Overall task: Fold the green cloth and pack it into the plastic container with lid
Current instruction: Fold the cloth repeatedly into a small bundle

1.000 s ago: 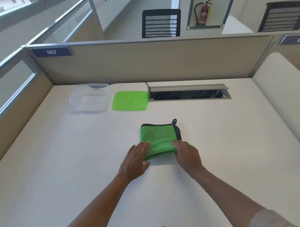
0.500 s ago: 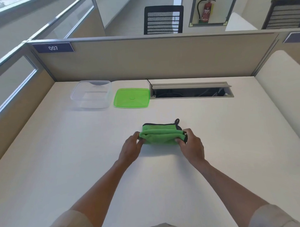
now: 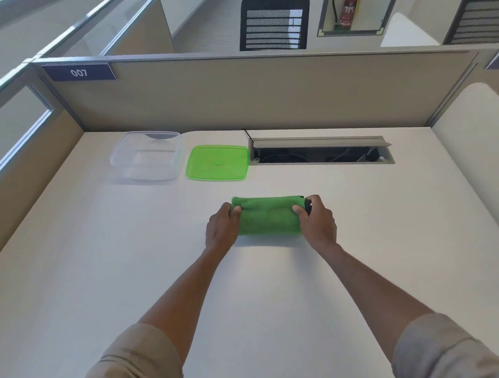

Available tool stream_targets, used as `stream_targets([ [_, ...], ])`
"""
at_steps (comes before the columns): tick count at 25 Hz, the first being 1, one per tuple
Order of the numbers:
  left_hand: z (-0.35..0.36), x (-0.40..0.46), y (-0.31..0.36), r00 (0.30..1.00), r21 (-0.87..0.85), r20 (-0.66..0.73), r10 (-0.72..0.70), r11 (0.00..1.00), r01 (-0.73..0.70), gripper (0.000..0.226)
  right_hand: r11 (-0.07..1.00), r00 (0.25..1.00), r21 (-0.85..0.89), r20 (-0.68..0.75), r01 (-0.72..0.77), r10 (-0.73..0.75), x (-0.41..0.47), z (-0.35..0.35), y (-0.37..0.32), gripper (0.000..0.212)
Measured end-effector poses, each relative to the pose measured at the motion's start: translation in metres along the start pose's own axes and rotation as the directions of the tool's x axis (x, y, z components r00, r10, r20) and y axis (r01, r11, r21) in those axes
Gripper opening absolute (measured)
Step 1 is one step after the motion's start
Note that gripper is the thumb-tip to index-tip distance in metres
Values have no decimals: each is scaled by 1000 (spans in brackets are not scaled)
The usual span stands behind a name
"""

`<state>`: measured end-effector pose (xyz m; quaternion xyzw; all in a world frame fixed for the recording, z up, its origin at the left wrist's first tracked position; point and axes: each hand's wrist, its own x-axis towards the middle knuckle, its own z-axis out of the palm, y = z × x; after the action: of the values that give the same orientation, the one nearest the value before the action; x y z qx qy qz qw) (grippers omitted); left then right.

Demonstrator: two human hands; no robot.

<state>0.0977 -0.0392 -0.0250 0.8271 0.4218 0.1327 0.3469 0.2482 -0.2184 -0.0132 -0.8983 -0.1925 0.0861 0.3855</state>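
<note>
Left hand (image 3: 222,228) and right hand (image 3: 317,221) pinch opposite ends of the folded green cloth (image 3: 267,218) on the tabletop (image 3: 75,251). Edges should be squared before carrying it toward the plastic container (image 3: 146,155) at 11 o'clock.

Both arms reach forward, sleeves rolled at the elbows. Left hand (image 3: 222,228) and right hand (image 3: 317,223) sit level, knuckles up, thumbs turned inward, fingers curled down in a pinch.

Bright green cloth (image 3: 267,216) with black trim, matching green lid (image 3: 217,162), clear container (image 3: 146,155), off-white desk (image 3: 103,250).
</note>
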Motion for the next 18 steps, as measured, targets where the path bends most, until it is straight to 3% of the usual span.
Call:
stream_targets([
  [9, 22, 18, -7, 969, 115, 59, -240, 966, 233, 36, 990, 991, -88, 60, -114, 119, 28, 21, 7, 23],
  [11, 23, 18, -1, 975, 126, -6, -222, 967, 221, 25, 984, 989, -129, 69, -119, 129, 29, 25, 11, 25],
  [12, 24, 18, 1, 987, 132, -81, -140, 980, 150, 18, 983, 989, -138, 66, -125, 135, 29, 27, 13, 26],
  [14, 25, 13, 3, 963, 240, -198, 184, 961, -134, 28, 979, 988, -147, 46, -138, 147, 31, 28, 16, 28],
  [16, 27, 7, 3, 864, 363, -115, 490, 831, -423, 42, 977, 987, -150, 30, -153, 159, 34, 27, 18, 30],
  [18, 34, 1, 7, 782, 427, 38, 622, 697, -576, 51, 975, 985, -154, 28, -161, 167, 37, 26, 19, 32],
])
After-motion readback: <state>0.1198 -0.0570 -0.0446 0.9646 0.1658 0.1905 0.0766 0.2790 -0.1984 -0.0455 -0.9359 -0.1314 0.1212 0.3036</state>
